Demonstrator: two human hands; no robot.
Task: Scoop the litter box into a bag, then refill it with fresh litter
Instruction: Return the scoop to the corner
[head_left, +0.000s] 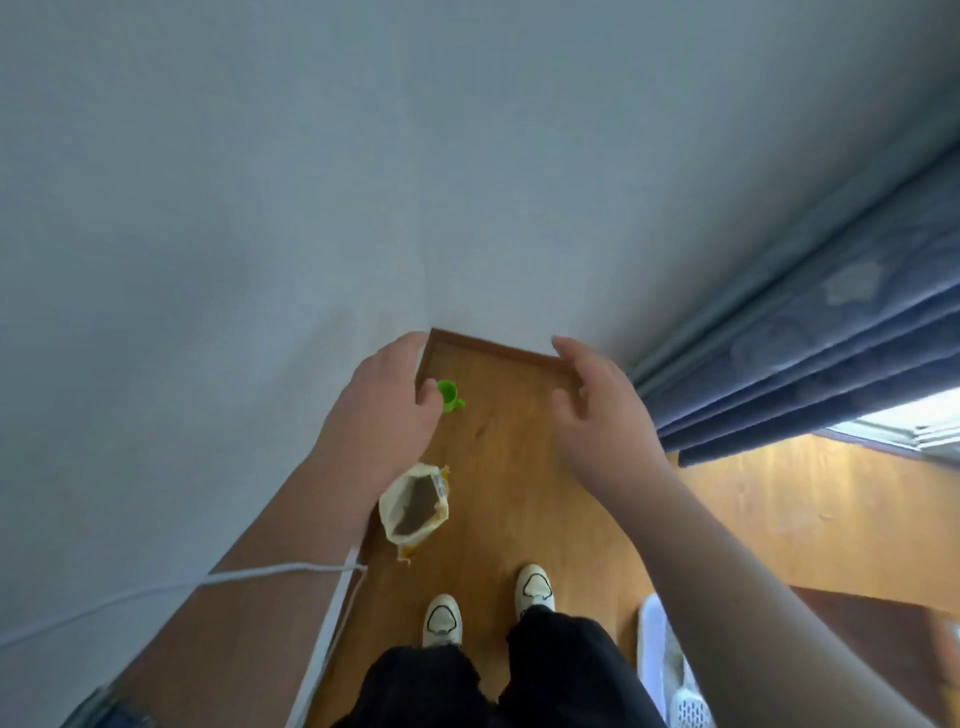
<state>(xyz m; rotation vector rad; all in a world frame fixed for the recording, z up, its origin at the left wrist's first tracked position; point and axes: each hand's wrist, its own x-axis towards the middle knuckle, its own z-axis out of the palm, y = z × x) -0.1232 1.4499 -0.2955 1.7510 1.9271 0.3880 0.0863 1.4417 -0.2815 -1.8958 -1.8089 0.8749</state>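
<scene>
Both hands are held out above the wooden floor (519, 467), and nothing is gripped by either. The left hand (379, 415) is seen from the back, with its fingers loosely bent. The right hand (602, 410) is spread, with fingers nearly straight and the thumb apart. An open-topped bag (415, 506) with dark contents is stood on the floor beside the wall (260, 208). A small green plastic item (449, 396) is located near the corner. A white perforated container (657, 654) is partly visible at the lower right.

We can read no words, numbers or brand marks on anything in view here.
</scene>
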